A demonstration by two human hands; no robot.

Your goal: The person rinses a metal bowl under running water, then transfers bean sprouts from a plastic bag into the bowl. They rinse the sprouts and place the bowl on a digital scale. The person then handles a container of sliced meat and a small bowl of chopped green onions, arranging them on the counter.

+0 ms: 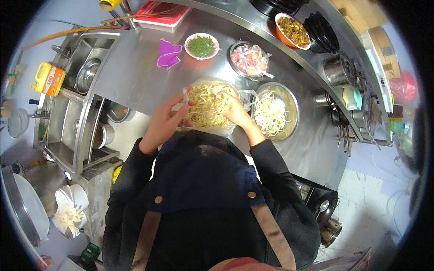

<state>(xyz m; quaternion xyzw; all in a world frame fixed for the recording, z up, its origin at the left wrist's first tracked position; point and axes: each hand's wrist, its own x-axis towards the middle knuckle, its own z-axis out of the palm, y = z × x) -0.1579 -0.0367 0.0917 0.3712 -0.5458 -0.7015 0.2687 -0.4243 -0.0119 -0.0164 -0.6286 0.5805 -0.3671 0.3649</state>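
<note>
A clear plastic bag full of bean sprouts (206, 105) lies open at the counter's near edge, against my apron. My left hand (168, 120) holds the bag's left rim between thumb and fingers. Inside the bag, my right hand (235, 108) has its fingers bent into the sprouts; its fingertips are partly hidden among them, and it grips some. Just right of that hand stands a metal bowl (293, 113) with loose bean sprouts (269, 115) in it. Part of the bag's edge reaches to the bowl's left rim.
Behind the bag are a purple cloth (169, 54), a bowl of chopped greens (201, 46) under film and a metal bowl of bagged meat (249, 58). A raised shelf holds an orange bowl (283, 37) and pots (339, 71). Two sinks (64, 128) are at the left.
</note>
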